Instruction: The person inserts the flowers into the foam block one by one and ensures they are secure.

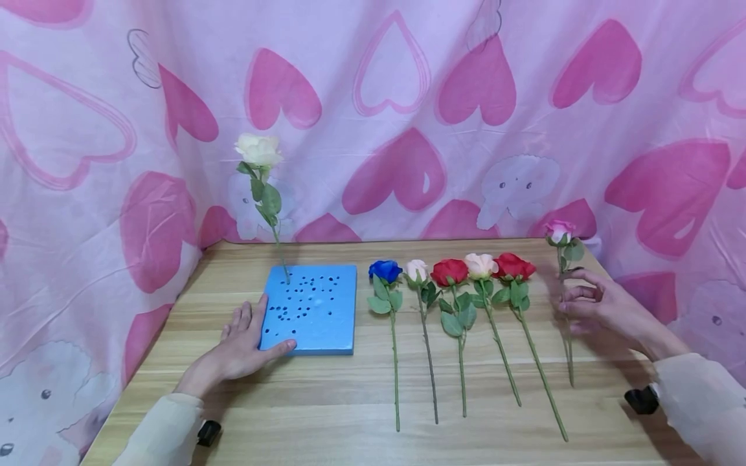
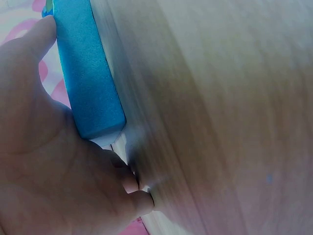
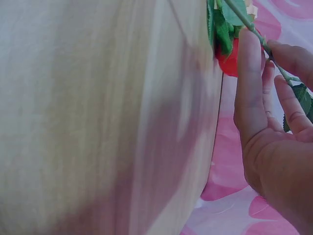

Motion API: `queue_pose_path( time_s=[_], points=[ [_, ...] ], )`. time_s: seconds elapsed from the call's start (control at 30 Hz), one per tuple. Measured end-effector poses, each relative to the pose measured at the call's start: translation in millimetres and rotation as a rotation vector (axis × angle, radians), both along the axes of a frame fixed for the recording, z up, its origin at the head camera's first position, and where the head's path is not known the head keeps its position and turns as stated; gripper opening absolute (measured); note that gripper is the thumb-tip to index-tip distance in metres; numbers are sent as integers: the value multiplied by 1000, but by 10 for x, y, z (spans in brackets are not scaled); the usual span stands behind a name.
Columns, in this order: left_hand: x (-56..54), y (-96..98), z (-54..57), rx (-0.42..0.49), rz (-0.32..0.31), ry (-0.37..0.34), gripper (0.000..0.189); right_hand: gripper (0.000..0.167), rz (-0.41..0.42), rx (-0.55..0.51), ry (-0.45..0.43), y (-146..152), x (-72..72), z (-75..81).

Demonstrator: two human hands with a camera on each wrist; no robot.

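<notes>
At its near left corner, a blue foam block (image 1: 326, 330) dotted with small holes has my left hand (image 1: 241, 346) against it. The thumb lies at the front edge and the other fingers stretch along the left side, down by the table. A white rose (image 1: 259, 150) stands in the block's far left part, leaning slightly left. My right hand (image 1: 609, 314) pinches the stem of a pink rose (image 1: 559, 231) between thumb and fingers, flower up, at the table's right. In the right wrist view the green stem (image 3: 239, 12) passes between the fingertips.
Between the hands several roses lie in a row on the wooden table (image 1: 326, 408): a blue rose (image 1: 385, 270), a pale pink rose (image 1: 416, 270), a red rose (image 1: 449, 272), another pale pink rose (image 1: 481, 266) and another red rose (image 1: 513, 266). A heart-patterned curtain (image 1: 384, 84) surrounds the table.
</notes>
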State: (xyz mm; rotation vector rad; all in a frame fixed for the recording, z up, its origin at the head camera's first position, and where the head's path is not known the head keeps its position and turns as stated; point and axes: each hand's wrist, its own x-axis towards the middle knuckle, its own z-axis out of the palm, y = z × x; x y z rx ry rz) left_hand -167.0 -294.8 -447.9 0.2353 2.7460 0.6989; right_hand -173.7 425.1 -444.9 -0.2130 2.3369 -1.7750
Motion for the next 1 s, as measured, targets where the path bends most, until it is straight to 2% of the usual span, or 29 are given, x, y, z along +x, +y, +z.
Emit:
queue_pose_path(
  time_s=[0.13, 0.3, 0.4, 0.67, 0.87, 1.0],
  points=[
    [0, 4, -2, 2, -2, -1, 129, 49, -25, 15, 37, -7, -10, 33],
    [-1, -1, 1, 2, -2, 2, 129, 42, -84, 220, 82, -34, -48, 127],
    [-2, -3, 2, 1, -3, 3, 130, 38, -102, 279, 68, -62, -82, 198],
    [-7, -13, -2, -2, 2, 5, 130, 41, -37, 73, 118, -222, -222, 331],
    [-7, -14, -3, -1, 0, 8, 130, 41, -71, 55, 134, -389, -314, 451],
    [-8, -10, -1, 4, 0, 8, 130, 43, -64, 36, 154, -504, -399, 530]
  ],
)
